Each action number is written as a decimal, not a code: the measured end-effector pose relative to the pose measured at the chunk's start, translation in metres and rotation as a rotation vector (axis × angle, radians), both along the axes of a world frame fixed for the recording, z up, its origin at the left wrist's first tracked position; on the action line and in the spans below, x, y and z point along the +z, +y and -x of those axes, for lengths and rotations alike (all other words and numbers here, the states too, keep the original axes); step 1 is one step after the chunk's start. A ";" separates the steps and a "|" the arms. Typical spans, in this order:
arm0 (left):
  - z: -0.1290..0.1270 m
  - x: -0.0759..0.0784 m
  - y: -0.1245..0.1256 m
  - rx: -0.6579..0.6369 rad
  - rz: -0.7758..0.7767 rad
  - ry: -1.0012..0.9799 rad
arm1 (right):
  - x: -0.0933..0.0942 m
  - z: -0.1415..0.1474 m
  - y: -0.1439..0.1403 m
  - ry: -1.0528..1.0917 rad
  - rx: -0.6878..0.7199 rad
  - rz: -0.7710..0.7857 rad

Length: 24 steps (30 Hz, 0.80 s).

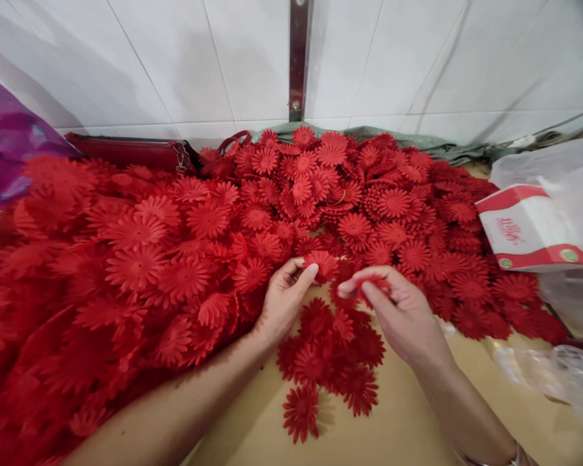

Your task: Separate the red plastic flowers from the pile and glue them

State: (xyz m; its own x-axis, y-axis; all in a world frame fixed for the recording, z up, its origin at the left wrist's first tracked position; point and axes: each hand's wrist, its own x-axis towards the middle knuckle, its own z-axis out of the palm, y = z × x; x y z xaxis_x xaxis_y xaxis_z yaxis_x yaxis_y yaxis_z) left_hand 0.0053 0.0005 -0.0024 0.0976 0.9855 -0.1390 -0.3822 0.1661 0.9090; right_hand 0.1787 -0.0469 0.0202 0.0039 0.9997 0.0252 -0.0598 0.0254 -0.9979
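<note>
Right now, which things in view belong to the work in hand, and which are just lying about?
Apparently in the work:
- red flower in left hand
- another red flower in right hand
- small flower pile
- larger flower heap

Apparently lying about:
- red purse
- purple material
- white-and-red box

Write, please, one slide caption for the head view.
Left hand and right hand each pinch a red flower beside a large red heap.

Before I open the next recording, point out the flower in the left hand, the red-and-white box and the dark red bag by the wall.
Flower (323,266), in the left hand (286,292): head view, on its petals.
Red-and-white box (529,228): head view, on its white side.
Dark red bag (133,153): head view, on its long side.
</note>
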 end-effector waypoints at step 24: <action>0.006 0.008 -0.003 -0.218 -0.246 0.228 | -0.012 0.011 -0.001 -0.256 -0.178 -0.158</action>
State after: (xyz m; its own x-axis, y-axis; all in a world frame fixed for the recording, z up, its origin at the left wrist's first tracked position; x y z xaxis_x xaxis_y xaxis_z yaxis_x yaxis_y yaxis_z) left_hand -0.0006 -0.0022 0.0055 0.3024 0.9515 0.0566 -0.1456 -0.0126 0.9893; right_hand 0.1673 -0.0478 0.0084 0.1515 0.9676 0.2020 0.2112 0.1680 -0.9629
